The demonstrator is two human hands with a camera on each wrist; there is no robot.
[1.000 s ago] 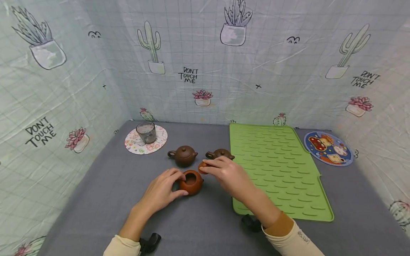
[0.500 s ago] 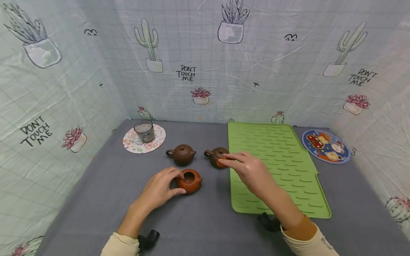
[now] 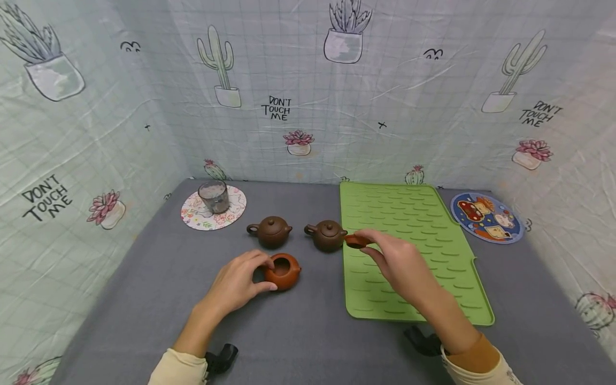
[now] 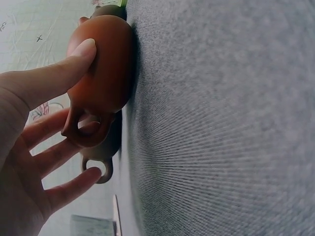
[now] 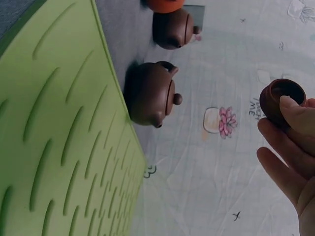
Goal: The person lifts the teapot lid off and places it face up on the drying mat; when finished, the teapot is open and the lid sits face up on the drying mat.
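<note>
My left hand [image 3: 235, 283] grips an orange-brown clay teapot [image 3: 290, 279] standing lidless on the grey cloth, its round opening facing up. In the left wrist view the thumb lies against the pot's body [image 4: 110, 64], and fingers reach behind near its loop handle [image 4: 92, 140]. My right hand [image 3: 406, 267] pinches the small teapot lid [image 3: 356, 242] between thumb and fingers, raised over the left edge of the green mat [image 3: 409, 289]. Seen from the right wrist, the lid's hollow side [image 5: 287, 89] shows, with the thumb at its rim.
Two dark brown lidded teapots stand behind the orange one: the left pot [image 3: 272, 233] and the right pot [image 3: 328, 237], beside the mat. A glass cup [image 3: 214, 197] sits on a floral round mat [image 3: 194, 218] at the back left. A blue picture mat [image 3: 469, 227] lies at the right.
My right hand has carried the lid rightward from beside the orange teapot, past the right brown teapot, to over the green mat. My left hand has stayed on the teapot.
</note>
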